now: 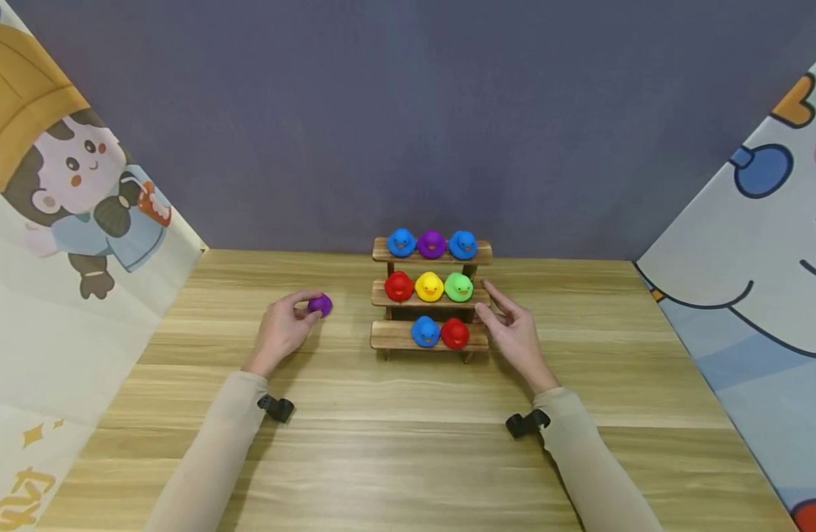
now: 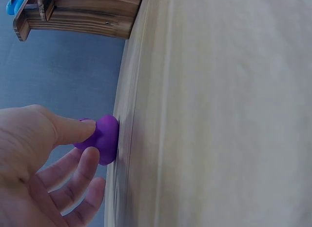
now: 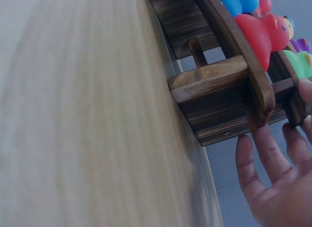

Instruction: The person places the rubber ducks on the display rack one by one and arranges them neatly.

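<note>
While both arms lie on the pale wooden table (image 1: pixel 408 443), the left hand (image 1: pixel 283 329) pinches a small purple rubber duck (image 1: pixel 321 304) with thumb and fingers; the duck sits on the table, left of the rack. The right hand (image 1: pixel 511 332) is spread loose, holding nothing, its fingertips (image 3: pixel 297 139) touching the right end of the little brown wooden step rack (image 1: pixel 431 336). On the rack's low step sit a blue duck (image 1: pixel 425 331) and a red duck (image 1: pixel 455 333). Higher steps hold six more ducks.
</note>
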A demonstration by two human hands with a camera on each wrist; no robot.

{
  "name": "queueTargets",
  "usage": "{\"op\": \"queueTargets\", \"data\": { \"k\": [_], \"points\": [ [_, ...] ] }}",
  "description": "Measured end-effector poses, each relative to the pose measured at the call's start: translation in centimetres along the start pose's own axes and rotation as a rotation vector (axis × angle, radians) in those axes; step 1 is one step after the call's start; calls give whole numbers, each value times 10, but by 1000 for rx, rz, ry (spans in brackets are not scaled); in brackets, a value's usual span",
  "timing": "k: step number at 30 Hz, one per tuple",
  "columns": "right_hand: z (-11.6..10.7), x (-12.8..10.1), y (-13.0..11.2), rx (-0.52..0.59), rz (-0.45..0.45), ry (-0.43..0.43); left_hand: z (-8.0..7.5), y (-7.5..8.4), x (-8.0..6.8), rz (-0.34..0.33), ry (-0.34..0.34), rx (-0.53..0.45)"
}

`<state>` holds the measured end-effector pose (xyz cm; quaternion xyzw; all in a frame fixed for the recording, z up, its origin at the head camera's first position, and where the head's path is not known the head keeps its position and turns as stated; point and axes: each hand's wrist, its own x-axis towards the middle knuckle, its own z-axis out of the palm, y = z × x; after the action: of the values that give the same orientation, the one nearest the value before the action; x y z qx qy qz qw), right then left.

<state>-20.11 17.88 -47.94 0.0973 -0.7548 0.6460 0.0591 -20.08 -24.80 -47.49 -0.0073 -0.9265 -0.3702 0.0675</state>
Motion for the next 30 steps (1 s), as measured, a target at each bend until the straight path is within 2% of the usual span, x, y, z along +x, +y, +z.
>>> {"op": "queueTargets", "data": {
  "k": [11, 30],
  "points": [
    [0, -1, 1, -3, 4, -1, 0, 0, -2, -18, -7, -6],
    [1, -1, -1, 16, -4, 4, -7, 20, -14, 28, -15, -47]
  ]
}}
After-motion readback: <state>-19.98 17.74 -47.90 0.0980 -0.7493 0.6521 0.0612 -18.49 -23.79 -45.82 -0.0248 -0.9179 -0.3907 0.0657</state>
